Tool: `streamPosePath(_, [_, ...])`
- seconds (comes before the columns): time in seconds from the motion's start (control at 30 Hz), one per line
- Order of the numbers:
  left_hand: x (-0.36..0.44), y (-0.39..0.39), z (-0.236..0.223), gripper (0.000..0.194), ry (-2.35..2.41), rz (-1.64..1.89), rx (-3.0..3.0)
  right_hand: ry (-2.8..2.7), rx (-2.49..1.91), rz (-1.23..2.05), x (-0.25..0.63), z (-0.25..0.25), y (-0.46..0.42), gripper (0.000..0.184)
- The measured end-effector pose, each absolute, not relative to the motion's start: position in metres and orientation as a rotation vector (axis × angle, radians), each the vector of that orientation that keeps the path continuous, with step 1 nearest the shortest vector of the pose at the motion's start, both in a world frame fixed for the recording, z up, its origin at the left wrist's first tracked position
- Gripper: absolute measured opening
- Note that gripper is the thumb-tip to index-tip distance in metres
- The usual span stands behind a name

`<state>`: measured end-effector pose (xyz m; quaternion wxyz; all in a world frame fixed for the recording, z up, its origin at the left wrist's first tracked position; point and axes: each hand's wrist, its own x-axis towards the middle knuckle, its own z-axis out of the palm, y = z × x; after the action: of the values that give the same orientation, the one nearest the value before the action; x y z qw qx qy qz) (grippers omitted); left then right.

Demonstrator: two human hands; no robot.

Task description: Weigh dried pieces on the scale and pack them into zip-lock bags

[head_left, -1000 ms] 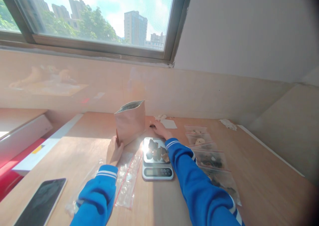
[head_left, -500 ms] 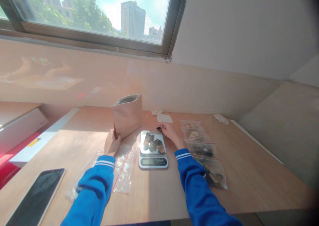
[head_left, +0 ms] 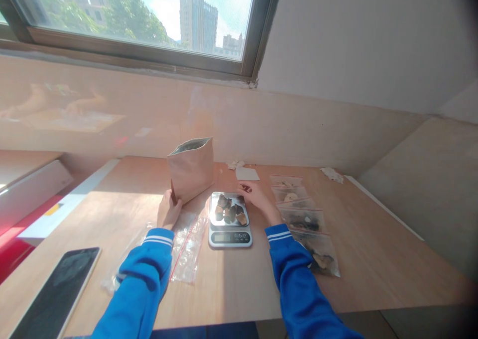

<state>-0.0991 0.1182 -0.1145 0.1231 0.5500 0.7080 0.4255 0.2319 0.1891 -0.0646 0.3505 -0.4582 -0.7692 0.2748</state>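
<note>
My left hand (head_left: 169, 210) is closed on the lower left edge of an upright brown paper pouch (head_left: 192, 172), whose top gapes and shows a silvery lining. To its right is a kitchen scale (head_left: 230, 238) with several dark brown and tan dried pieces (head_left: 228, 210) on its metal plate; its display is too faint to read. Just beyond the plate's far right corner, my right hand (head_left: 256, 194) has its fingers curled around a small dark dried piece (head_left: 245, 187), partly hidden by the fingers.
Zip bags (head_left: 303, 222) with dried contents lie in a column on the right. Flat clear zip bags (head_left: 186, 252) lie near my left forearm, and a phone (head_left: 61, 291) at the left. A white paper (head_left: 247, 173) and crumpled tissue (head_left: 236, 165) are near the wall.
My right hand has turned slightly, and the dark piece has shifted from the fingertips' left side to between the fingers. The left hand still grips the pouch. The view has tilted slightly.
</note>
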Motion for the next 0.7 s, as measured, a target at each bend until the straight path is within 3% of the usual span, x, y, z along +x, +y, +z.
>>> streamPosePath(0.17, [-0.100, 0.118, -0.114, 0.023, 2.040, 1.249, 1.648, -1.965, -1.233, 0.813, 0.228, -0.054, 0.160, 0.037])
streamPosePath(0.47, [-0.101, 0.120, -0.117, 0.024, 2.042, 1.262, 1.628, -1.627, -1.193, 0.400, 0.243, -0.094, 0.119, 0.032])
streamPosePath(0.7, [-0.102, 0.119, -0.117, 0.022, 2.066, 1.252, 1.679, -1.615, -1.160, 0.172, 0.231, -0.094, 0.099, 0.027])
